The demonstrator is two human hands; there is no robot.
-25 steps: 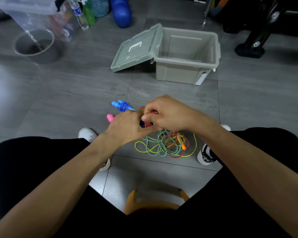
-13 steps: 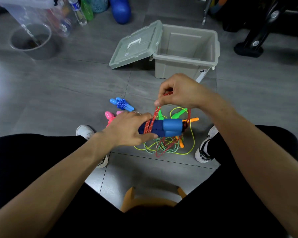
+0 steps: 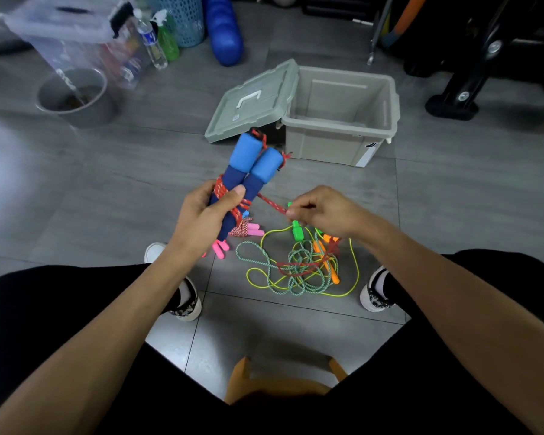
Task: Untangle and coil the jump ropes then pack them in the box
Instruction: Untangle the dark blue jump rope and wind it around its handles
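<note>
- The left hand (image 3: pixel 208 215) grips the two blue foam handles (image 3: pixel 248 171) together as one bundle, its fingers and thumb curled tight round their dark lower halves, the lighter ends pointing up and away toward the box.
- Red rope (image 3: pixel 230 199) is wound in several turns round the handles just where that hand holds them; the grip seems meant to keep the pair side by side and pin the turns so they do not slip.
- The right hand (image 3: pixel 324 210) pinches the free run of the same red rope between thumb and fingertips, the strand stretched taut across to the handles, likely so that each wrap lies snug.
- The rest of the red rope trails down into the tangle (image 3: pixel 299 268) on the floor between the person's shoes, mixed with a yellow rope, a green speckled rope and orange and green handles; it looks as if it must be drawn free of that knot as winding goes on.
- A pink-handled rope (image 3: pixel 248 229) lies on the floor just below the left hand, partly hidden by it.
- The grey box (image 3: pixel 343 146) stands open farther off on the floor, its lid (image 3: pixel 252 102) hinged back to the left; nothing shows inside it, so packing appears not yet begun.
- An orange stool edge (image 3: pixel 277 384) shows between the knees.
</note>
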